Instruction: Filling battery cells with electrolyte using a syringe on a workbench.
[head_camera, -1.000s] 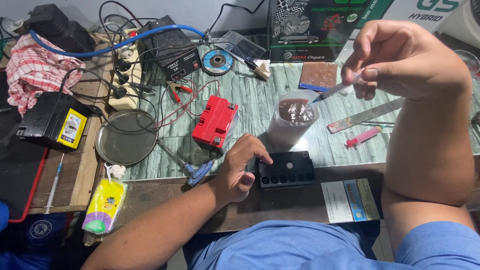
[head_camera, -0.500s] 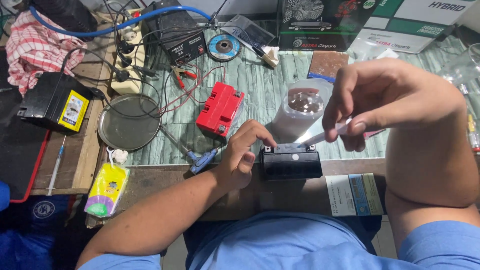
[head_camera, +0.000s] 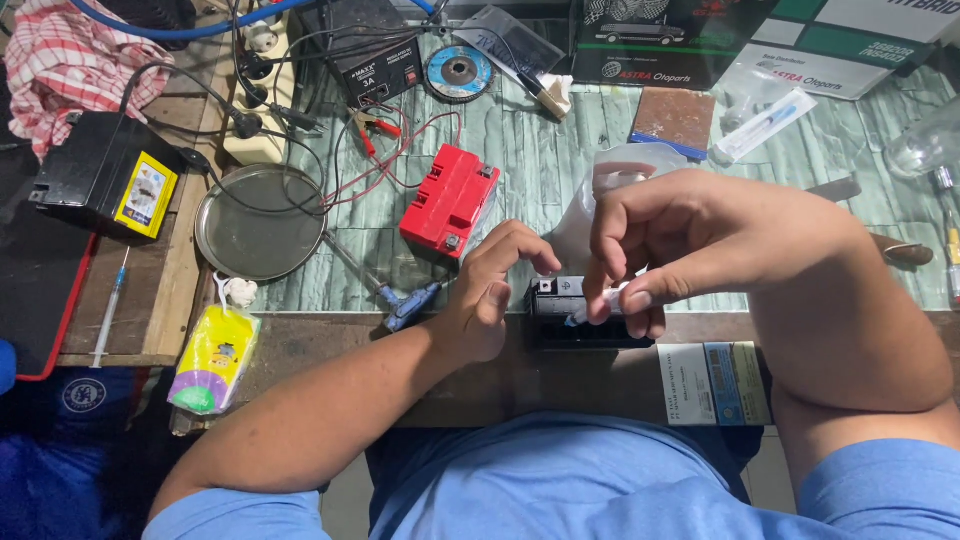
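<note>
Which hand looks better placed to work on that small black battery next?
Probably the right hand: it hovers directly over the black battery, pinching a small syringe aimed at its top. The left hand only steadies the battery's side.

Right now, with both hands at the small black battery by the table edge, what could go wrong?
1. The black battery sits near the table edge; a nudge could tip it off.
2. The right hand pinches a small syringe-like tool over it; liquid might drip or spill.
3. The left hand steadies only one end, so it may slide.
</note>
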